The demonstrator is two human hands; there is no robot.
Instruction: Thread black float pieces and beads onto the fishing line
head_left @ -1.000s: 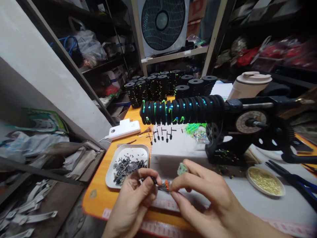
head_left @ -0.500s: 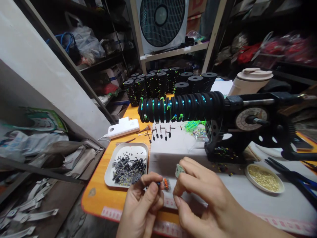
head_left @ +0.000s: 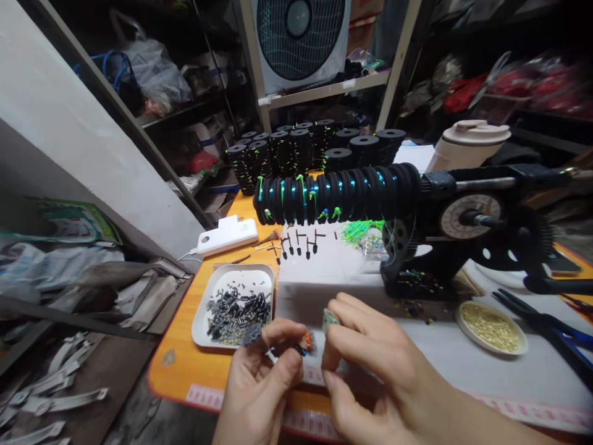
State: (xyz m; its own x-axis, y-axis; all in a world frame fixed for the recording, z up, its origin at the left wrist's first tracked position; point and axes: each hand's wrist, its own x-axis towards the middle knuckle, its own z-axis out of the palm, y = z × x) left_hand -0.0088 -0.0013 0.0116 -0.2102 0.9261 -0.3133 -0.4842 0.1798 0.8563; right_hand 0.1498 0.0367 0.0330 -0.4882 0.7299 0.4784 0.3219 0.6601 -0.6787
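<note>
My left hand (head_left: 269,383) is closed at the table's front edge, its thumb and fingers pinching a small dark piece (head_left: 300,350) with a blue glint. Just past its fingertips lies a small orange item (head_left: 309,340). To the right, my right hand (head_left: 370,364) has thumb and forefinger pressed together; anything between them is too small to make out. A greenish-grey lump (head_left: 330,319) shows at its curled fingers. Left of my hands, a white square tray (head_left: 199,321) holds small black, grey and yellow parts. Beyond them, a black ribbed roller (head_left: 338,194) carries green and blue bits.
A black winding machine (head_left: 463,247) stands at the right, near a round dish (head_left: 491,327) of gold pieces and black-and-blue pliers (head_left: 546,327). Black spools (head_left: 296,151), a lidded cup (head_left: 467,145) and a white power bank (head_left: 227,237) stand farther back.
The view has shifted slightly. The small dark piece in my left hand has turned and sits lower at the fingertips. My right hand keeps nearly the same pose.
</note>
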